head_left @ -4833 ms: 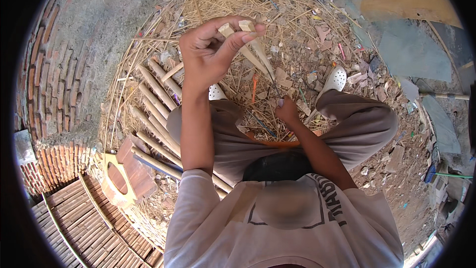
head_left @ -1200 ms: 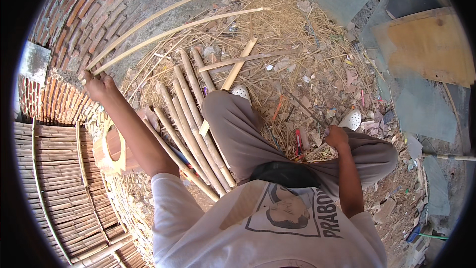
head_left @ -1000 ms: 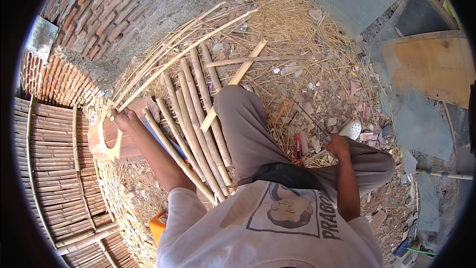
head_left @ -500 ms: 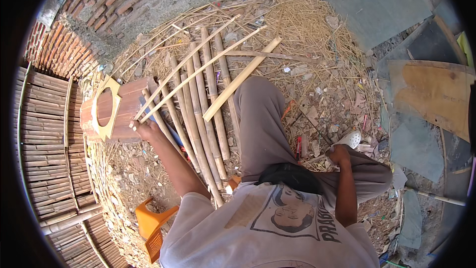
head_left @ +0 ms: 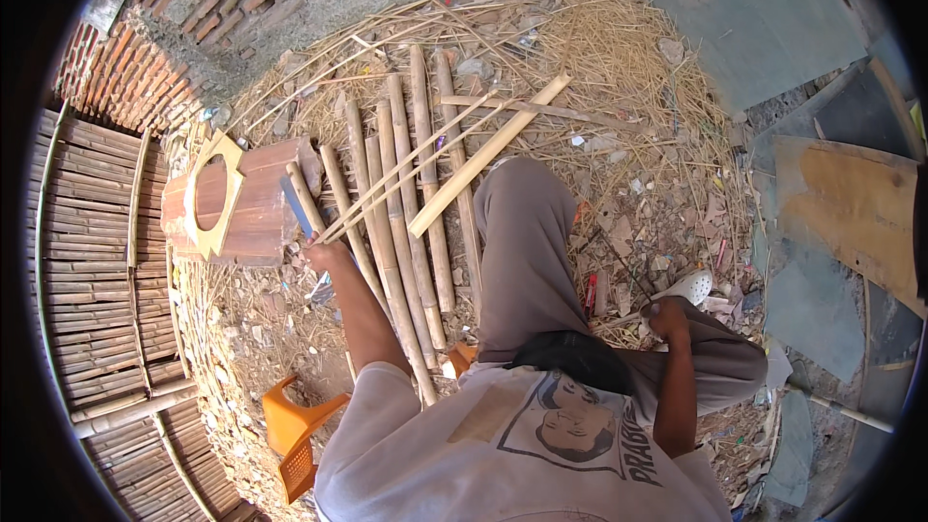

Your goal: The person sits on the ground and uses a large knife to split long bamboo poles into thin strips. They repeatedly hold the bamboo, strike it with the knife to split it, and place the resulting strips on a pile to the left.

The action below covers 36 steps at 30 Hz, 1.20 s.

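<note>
My left hand (head_left: pixel 327 255) is closed around the near ends of two thin bamboo strips (head_left: pixel 421 149), which slant away to the right over a row of round bamboo poles (head_left: pixel 385 222). Close to their far ends, a wider split bamboo slat (head_left: pixel 488 157) lies across the poles. At my folded right leg, my right hand (head_left: pixel 667 319) is closed, and a thin dark blade-like tool (head_left: pixel 623 263) runs forward from it. Its handle is hidden in the fist.
Left of the poles, a pale board with a round cutout (head_left: pixel 232 184) rests on a brown wooden panel (head_left: pixel 266 203). An orange plastic chair (head_left: pixel 295 420) is at the lower left. Grey sheets (head_left: pixel 754 19) lie at the right; straw (head_left: pixel 599 39) and rubble cover the ground.
My left hand has moved right, away from the cutout board, and the strips in it now lie lower across the poles. My right hand stays by my leg.
</note>
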{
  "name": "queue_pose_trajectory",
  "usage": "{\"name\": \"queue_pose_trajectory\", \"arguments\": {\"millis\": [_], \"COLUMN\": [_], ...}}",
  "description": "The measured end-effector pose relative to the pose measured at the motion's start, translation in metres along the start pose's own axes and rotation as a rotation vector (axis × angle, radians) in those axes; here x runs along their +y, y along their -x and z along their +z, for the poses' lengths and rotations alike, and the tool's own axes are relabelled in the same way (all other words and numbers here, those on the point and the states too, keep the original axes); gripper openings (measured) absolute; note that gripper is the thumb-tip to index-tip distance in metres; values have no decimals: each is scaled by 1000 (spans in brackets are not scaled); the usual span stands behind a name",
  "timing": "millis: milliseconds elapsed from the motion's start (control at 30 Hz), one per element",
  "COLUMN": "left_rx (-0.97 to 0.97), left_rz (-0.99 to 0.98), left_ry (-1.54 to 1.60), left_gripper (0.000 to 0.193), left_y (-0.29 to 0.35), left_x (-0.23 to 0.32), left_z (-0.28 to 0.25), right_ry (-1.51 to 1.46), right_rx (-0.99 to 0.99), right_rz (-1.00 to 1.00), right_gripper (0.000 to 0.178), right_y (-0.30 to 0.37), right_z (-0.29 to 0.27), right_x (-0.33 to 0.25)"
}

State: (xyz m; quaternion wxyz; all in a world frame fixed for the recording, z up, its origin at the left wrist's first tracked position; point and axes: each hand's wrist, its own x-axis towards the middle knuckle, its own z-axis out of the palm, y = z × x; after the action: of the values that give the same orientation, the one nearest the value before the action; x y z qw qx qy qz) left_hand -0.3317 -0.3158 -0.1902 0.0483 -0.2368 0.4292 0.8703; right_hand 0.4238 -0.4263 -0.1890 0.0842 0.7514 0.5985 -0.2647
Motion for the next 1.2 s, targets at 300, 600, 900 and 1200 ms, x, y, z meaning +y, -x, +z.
{"name": "queue_pose_trajectory", "arguments": {"millis": [300, 600, 900, 1200], "left_rx": [64, 124, 163, 99], "left_rz": [120, 180, 79, -46], "left_ry": [85, 126, 124, -32], "left_gripper": [28, 17, 15, 15], "left_y": [5, -34, -60, -65], "left_x": [24, 50, 43, 30], "left_z": [13, 7, -36, -35], "right_ry": [-1, -5, -17, -22], "right_rx": [-75, -66, -95, -86], "right_rz": [-2, 24, 46, -31], "right_gripper": [25, 25, 24, 24], "right_y": [2, 2, -2, -6], "right_z": [-14, -8, -3, -4], "right_x": [-17, -14, -10, -14]}}
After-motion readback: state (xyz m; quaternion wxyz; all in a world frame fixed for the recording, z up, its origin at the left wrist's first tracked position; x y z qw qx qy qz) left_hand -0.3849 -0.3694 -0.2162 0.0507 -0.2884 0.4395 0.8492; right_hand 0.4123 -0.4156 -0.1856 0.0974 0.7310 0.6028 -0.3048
